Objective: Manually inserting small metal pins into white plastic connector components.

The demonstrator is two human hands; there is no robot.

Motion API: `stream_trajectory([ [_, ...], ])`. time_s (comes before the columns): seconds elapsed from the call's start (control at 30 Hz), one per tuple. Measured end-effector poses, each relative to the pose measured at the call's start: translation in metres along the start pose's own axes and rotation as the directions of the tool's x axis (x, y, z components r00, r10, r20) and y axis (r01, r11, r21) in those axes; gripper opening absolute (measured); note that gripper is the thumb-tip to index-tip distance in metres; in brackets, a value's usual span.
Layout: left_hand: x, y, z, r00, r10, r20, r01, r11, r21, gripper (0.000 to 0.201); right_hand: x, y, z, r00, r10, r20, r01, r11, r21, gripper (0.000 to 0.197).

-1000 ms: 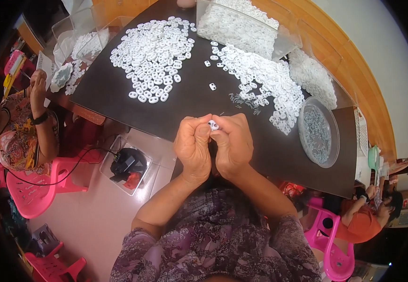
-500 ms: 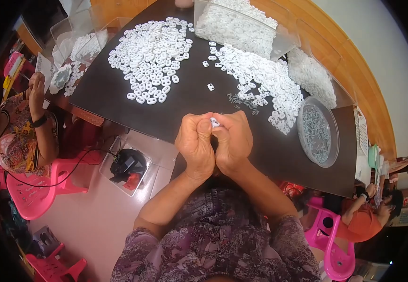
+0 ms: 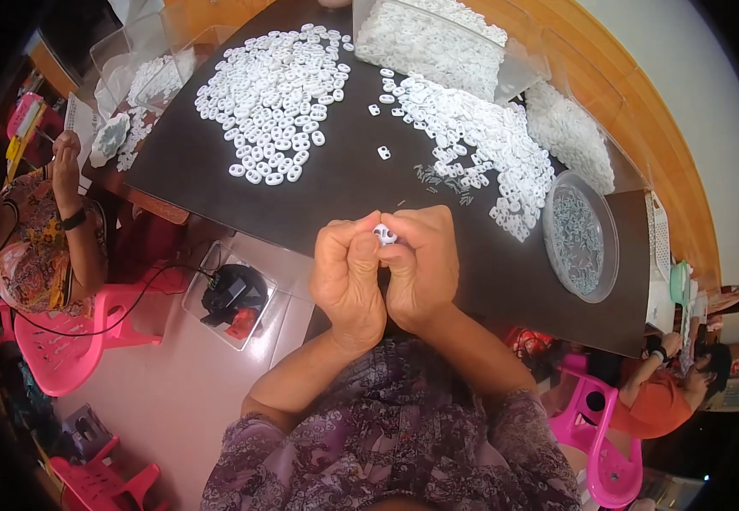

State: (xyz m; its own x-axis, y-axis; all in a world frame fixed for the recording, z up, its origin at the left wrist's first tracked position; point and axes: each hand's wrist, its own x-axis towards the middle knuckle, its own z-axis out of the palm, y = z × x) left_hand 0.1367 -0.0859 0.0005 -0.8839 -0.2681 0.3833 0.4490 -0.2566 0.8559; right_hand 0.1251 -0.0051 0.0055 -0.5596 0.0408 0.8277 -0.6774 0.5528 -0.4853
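Observation:
A small white plastic piece with two holes is pinched between both my hands, over the table's near edge. My left hand grips its left side with thumb and curled fingers; my right hand grips its right side the same way. Beyond them on the dark table lies a heap of white two-holed oval pieces at the left. Another spread of white pieces lies at the right. Short grey pins are scattered in front of that spread, and one loose white piece lies between the heaps.
A round clear tray of grey pins stands at the right. Clear bins full of white pieces stand at the back right. One person sits at the left, another at the right. Pink chairs stand on the floor.
My hands have drawn slightly nearer to me and to the left, and the white piece now shows more of its face and holes. Both hands keep their grip.

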Motion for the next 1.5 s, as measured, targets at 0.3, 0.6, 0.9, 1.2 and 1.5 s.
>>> stream_trajectory([
  [0.3,-0.003,-0.014,-0.004,0.996,0.085,0.03,-0.087,0.994,0.062,0.013,-0.003,0.002,0.002,0.999,-0.028,-0.025,0.028,1.0,0.0,0.017],
  [0.6,0.013,0.006,-0.008,0.934,-0.354,0.047,0.353,0.894,-0.276,0.017,0.009,-0.002,-0.004,0.994,-0.004,0.108,0.002,1.0,0.016,0.022],
  [0.9,0.007,-0.001,-0.015,0.989,-0.064,0.135,0.069,0.997,-0.029,0.02,0.002,0.0,-0.004,0.995,0.055,0.08,-0.056,0.998,0.01,0.02],
  [1.2,-0.002,-0.007,-0.009,0.998,-0.051,0.036,0.052,0.998,-0.035,0.016,-0.004,0.005,0.002,0.997,-0.025,0.076,0.024,1.0,0.006,0.015],
  [1.5,0.002,-0.015,-0.007,1.0,-0.024,0.012,0.022,0.989,0.146,0.011,0.001,0.009,0.005,0.998,-0.034,0.058,0.037,0.998,-0.041,0.014],
])
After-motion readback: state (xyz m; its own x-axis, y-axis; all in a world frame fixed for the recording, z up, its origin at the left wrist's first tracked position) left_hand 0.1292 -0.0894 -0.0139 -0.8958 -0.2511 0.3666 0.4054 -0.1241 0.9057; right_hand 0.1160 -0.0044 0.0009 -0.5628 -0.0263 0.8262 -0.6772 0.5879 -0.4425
